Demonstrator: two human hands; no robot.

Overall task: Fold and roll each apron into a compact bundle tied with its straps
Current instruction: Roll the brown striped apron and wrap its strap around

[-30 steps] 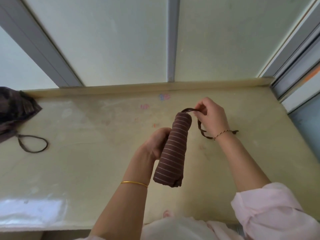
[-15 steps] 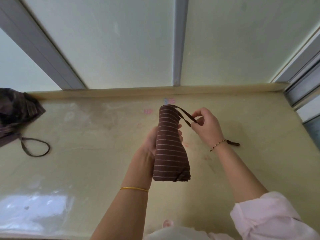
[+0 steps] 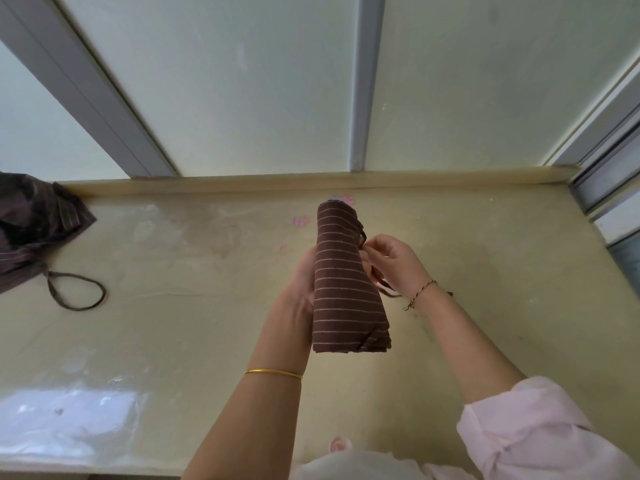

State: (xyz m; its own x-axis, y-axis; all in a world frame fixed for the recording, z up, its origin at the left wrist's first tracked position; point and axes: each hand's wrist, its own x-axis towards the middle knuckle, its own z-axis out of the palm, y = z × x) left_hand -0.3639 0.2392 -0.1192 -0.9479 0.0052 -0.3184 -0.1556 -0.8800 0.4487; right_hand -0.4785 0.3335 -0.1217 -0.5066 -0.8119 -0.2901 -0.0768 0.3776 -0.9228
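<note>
one apron roll [image 3: 348,285], held on end above the middle of the counter [image 3: 173,323], likely so as to leave room all round for winding. clasped from the left by the left hand [image 3: 304,282]. strap [image 3: 384,289] pinched against the roll's right side in the right hand [image 3: 391,261], tail hanging by the wrist. well apart, at the counter's left edge: second apron [image 3: 38,230], unrolled, strap loop [image 3: 76,289] slack.

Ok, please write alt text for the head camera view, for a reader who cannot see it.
A person's left hand holds a rolled brown striped apron over a yellowish table, while the right hand pinches its strap beside the roll. A second apron lies crumpled at the table's far left.
</note>
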